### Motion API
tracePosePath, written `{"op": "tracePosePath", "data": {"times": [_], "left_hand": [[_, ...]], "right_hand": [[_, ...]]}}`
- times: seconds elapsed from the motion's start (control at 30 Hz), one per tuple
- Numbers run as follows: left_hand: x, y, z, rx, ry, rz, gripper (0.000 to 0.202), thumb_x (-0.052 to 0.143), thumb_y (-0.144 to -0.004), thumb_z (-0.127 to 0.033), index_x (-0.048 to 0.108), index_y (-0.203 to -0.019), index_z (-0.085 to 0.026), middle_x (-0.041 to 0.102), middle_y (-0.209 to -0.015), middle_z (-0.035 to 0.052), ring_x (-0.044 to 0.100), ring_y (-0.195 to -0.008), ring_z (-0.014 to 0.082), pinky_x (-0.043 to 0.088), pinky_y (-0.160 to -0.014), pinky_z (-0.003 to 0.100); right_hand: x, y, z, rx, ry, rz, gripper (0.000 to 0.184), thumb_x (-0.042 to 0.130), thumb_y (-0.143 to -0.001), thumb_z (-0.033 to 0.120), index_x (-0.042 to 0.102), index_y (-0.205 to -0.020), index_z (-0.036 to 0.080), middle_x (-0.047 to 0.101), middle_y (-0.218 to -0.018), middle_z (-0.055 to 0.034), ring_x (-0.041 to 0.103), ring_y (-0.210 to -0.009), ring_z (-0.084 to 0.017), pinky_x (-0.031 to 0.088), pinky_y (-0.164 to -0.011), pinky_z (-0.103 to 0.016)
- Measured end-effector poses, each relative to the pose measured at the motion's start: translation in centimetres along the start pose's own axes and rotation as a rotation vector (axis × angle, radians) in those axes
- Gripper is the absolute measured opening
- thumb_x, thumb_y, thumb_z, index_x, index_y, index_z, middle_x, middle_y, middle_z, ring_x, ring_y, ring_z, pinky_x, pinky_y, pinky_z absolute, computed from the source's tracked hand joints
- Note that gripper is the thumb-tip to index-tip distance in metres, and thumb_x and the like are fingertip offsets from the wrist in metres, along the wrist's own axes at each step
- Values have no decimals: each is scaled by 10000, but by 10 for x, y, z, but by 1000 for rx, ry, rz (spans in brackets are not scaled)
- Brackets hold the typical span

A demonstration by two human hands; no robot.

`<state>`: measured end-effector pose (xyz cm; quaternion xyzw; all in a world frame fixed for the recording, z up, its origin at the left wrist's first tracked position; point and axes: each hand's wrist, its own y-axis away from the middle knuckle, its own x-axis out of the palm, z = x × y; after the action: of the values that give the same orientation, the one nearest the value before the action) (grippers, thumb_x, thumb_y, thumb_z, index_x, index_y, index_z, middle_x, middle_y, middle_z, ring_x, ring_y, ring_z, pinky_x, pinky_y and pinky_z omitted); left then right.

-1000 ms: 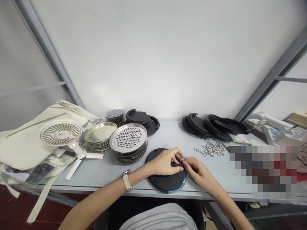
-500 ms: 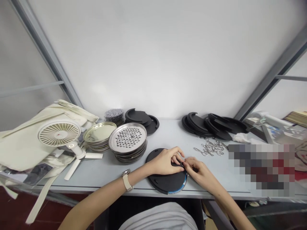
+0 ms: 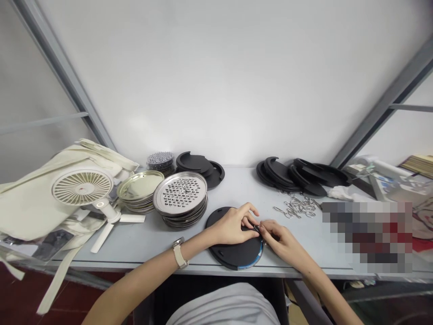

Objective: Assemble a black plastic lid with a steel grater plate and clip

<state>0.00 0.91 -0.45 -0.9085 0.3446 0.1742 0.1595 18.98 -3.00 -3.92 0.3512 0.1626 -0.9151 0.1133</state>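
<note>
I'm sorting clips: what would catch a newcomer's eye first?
Probably the left hand and right hand, close together at the right edge of the black disc, front and centre. Next, the white fan in front of the cream bag at left, and the perforated metal plate topping a stack left of the disc.

At the left end of the tabletop [image 3: 237, 189], I observe a white fan [image 3: 83, 186] on splayed legs, positioned in front of a cream bag [image 3: 32, 207]. A cream strap [image 3: 54, 283] hangs over the front edge. Behind, I register a pale wall [image 3: 216, 81]. To the right, I identify a crumpled white piece [image 3: 340, 193] and, farther right, stacked tan sheets [image 3: 419, 165].
</note>
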Motion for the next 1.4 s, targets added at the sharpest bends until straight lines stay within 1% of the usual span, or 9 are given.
{"op": "tracePosePath", "data": {"times": [0.17,0.27,0.47,0.57,0.83,1.0,1.17,1.27,1.4], "left_hand": [[1,1,1,21,-16,3,403,681,-718,-143,490,-1067,-206,707,-973,62,676,-871,167,519,-784,281],[1,1,0,19,-23,1,400,681,-716,-142,489,-1061,-205,703,-966,63,674,-857,165,516,-772,276],[0,0,-2,14,-19,5,428,690,-701,-133,463,-1058,-200,700,-959,68,672,-826,167,511,-752,274],[0,0,-2,12,-17,5,437,691,-699,-129,459,-1062,-199,694,-950,66,671,-831,166,509,-755,275],[0,-1,2,11,-16,-4,436,707,-693,-154,458,-1048,-201,679,-924,58,671,-812,165,512,-734,269],[0,-1,3,20,-16,-5,424,707,-698,-163,455,-1036,-200,679,-916,59,668,-806,164,509,-732,268],[0,0,2,23,-21,1,426,695,-702,-153,446,-1044,-199,677,-934,62,665,-809,164,513,-741,279],[0,0,1,34,-25,9,417,683,-714,-151,438,-1049,-197,679,-958,72,662,-825,166,514,-750,281],[0,1,-1,32,-26,21,412,670,-723,-144,434,-1057,-197,684,-973,76,658,-849,171,510,-762,284]], "right_hand": [[1,0,0,2,11,1,368,366,-940,344,399,-601,206,444,-604,18,454,-642,-163,399,-645,-302],[1,0,1,2,9,-4,365,377,-931,333,387,-588,207,442,-596,17,445,-633,-161,397,-638,-303],[1,0,-1,13,16,31,369,339,-945,356,371,-608,210,435,-617,15,453,-661,-166,398,-664,-304],[2,0,-3,12,5,25,368,343,-946,360,377,-613,208,433,-622,19,436,-647,-157,399,-671,-304],[3,-1,-3,10,-17,-11,393,361,-938,387,336,-587,211,378,-585,37,382,-597,-139,386,-616,-280],[3,0,-6,10,-4,-16,405,347,-945,419,306,-597,216,358,-596,41,385,-601,-138,374,-602,-265],[2,0,-1,8,29,10,390,336,-953,393,347,-607,214,396,-605,31,423,-611,-149,382,-625,-279],[1,0,3,-3,63,1,377,333,-947,375,370,-609,213,416,-599,24,441,-609,-158,385,-634,-292],[2,1,5,11,78,-15,375,340,-938,368,360,-596,214,406,-592,20,432,-600,-160,376,-607,-291]]}}
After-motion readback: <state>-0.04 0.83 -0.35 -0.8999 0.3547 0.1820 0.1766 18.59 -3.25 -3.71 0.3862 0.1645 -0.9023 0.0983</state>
